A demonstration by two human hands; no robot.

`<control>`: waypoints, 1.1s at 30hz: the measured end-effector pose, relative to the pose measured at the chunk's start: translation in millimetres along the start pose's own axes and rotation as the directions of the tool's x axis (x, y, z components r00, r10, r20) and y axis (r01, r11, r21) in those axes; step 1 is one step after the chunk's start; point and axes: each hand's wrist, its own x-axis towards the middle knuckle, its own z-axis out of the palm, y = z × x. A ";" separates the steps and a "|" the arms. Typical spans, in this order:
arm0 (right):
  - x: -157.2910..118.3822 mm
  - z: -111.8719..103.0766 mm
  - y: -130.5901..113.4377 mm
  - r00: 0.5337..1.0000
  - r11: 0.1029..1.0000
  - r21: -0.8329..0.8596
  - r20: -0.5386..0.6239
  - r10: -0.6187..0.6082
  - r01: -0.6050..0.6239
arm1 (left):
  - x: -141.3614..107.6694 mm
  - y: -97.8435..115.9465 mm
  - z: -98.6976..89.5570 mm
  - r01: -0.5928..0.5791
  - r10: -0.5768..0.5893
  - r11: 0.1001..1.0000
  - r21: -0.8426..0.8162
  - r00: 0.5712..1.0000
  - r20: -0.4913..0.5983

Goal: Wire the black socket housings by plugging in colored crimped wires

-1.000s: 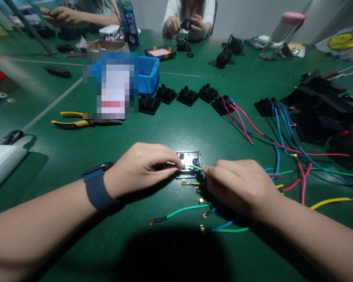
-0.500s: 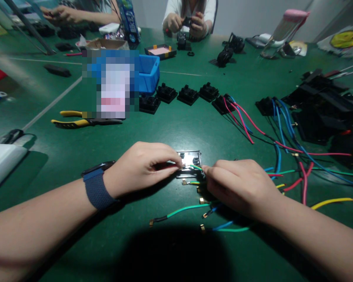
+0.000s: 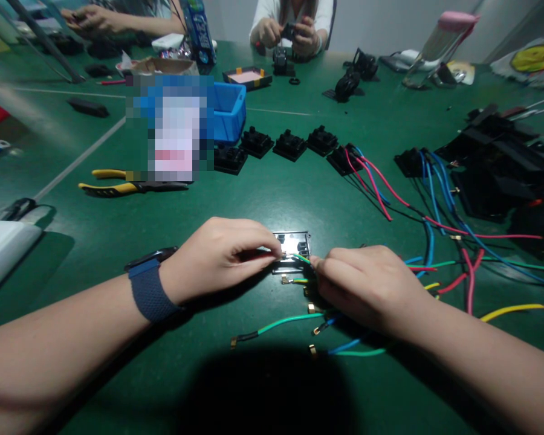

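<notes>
My left hand (image 3: 229,254), a dark watch with a blue band on its wrist, is closed in a pinch at the left side of a small black plastic housing (image 3: 303,238). Its fingertips meet the terminal end of a green-and-yellow wire (image 3: 300,258) that lies across the housing. My right hand (image 3: 367,275) pinches that same wire at the housing's right edge. The exact seat of the terminal is hidden by the left fingers. Just below lie loose wires with brass terminals, among them a green wire (image 3: 288,320) and a blue wire (image 3: 344,347), partly under my right hand.
Yellow-handled pliers (image 3: 113,188) lie at left near a blue bin (image 3: 230,112). Several black housings (image 3: 290,146) form a row behind my hands. Wired housings (image 3: 410,162) and black parts (image 3: 489,175) crowd the right. Two people work across the table.
Almost nothing differs: both hands keep their pinch at the housing and the wire stays in place. The view has shifted very slightly.
</notes>
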 end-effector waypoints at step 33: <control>0.8 -4.0 1.2 1.000 0.991 -0.136 -0.008 -0.003 0.002 | -3.1 -0.9 5.9 -0.005 -0.003 0.996 0.090 0.996 0.086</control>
